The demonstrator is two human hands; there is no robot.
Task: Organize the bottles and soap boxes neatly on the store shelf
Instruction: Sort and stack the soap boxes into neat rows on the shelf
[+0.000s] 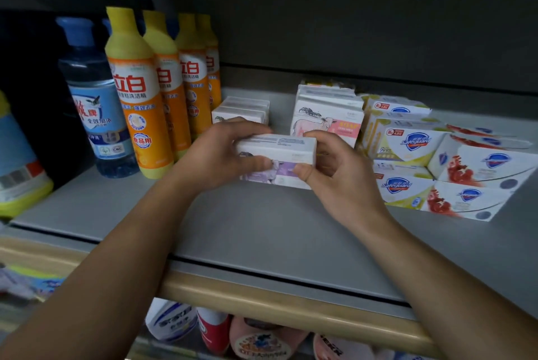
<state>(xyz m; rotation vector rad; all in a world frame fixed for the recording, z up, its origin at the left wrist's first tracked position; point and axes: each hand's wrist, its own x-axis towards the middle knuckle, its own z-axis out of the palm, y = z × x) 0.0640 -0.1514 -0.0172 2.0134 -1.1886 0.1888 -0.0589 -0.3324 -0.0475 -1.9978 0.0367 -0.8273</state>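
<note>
A white and purple soap box (279,152) is held over the middle of the grey shelf (262,231). My left hand (224,152) grips its left end and my right hand (334,167) grips its right end. It seems to sit on another purple box below. Behind it stand a stack of white soap boxes (243,110) and a pink and white cow-print box stack (329,118). Several Safeguard soap boxes (431,161) lie stacked at the right. Several yellow and orange dish-soap bottles (139,97) stand in a row at the left, next to a blue bottle (93,103).
A blue and yellow-green bottle (20,167) stands at the far left edge. The shelf has a tan front rail (262,301). Below it, round tubs and packs (256,339) fill the lower shelf. The shelf's back wall is dark.
</note>
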